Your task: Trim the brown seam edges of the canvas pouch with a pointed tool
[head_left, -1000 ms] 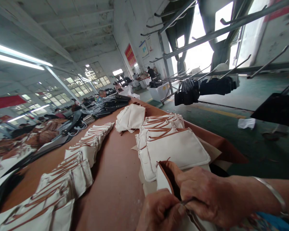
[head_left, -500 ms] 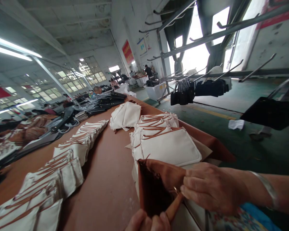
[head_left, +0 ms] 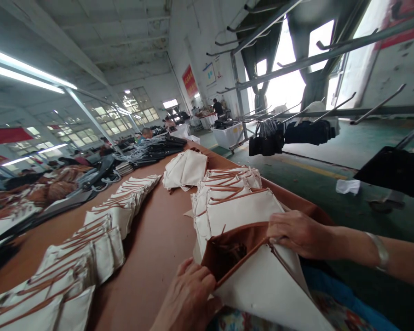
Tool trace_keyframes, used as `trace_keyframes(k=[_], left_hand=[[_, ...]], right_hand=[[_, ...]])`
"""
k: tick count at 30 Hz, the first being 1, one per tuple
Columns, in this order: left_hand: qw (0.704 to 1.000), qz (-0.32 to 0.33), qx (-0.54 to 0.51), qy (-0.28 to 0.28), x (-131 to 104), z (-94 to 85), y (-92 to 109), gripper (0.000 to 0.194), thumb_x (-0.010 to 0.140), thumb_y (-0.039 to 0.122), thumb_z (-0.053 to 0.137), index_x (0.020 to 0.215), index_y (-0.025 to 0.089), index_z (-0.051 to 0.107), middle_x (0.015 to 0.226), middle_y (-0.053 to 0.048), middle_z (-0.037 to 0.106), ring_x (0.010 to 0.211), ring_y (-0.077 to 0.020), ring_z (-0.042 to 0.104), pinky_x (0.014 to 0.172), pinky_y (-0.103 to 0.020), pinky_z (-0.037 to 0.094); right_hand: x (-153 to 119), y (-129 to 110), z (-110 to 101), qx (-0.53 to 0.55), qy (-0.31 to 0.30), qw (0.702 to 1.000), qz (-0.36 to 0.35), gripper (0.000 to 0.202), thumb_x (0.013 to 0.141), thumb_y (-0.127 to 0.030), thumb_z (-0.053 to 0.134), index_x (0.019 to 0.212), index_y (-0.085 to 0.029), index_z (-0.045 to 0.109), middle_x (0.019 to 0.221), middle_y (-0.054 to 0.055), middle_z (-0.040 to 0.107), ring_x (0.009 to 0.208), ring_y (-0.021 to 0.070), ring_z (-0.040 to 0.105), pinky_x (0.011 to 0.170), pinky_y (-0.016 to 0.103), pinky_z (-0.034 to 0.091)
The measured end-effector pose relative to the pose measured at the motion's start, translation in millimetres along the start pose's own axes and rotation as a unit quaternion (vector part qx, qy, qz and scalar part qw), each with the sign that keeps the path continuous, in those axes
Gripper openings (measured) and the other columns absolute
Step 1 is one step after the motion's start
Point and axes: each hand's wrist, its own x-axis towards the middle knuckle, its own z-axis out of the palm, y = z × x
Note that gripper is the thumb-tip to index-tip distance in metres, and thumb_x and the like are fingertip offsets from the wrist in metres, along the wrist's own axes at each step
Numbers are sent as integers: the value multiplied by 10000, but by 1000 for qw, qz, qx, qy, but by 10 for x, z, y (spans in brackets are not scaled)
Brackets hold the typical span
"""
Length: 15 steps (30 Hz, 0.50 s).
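Head view shows my right hand (head_left: 293, 232) at four o'clock, fingers curled and pinching the brown-trimmed mouth of a cream canvas pouch (head_left: 265, 285), holding it open so the brown lining shows. At six o'clock my left hand (head_left: 188, 299) grips the pouch's near edge, fingers bent over the opening. Just beyond, toward twelve o'clock, a stack of finished pouches (head_left: 234, 202) touches it. At nine o'clock a long row of pouches (head_left: 103, 230) runs up the brown table (head_left: 158, 234).
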Motion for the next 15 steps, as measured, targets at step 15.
trace_keyframes(k=[15], left_hand=[[735,-200,-627,-166,180,-304,381,488,803,630,635,756,144,634,610,33,424,507,-75,310,468,-210,201]], right_hand=[[628,-741,-46,329,-179,904,204,130,781,-245,680,872,-151,679,676,-23,605,631,124,565,582,208,410]])
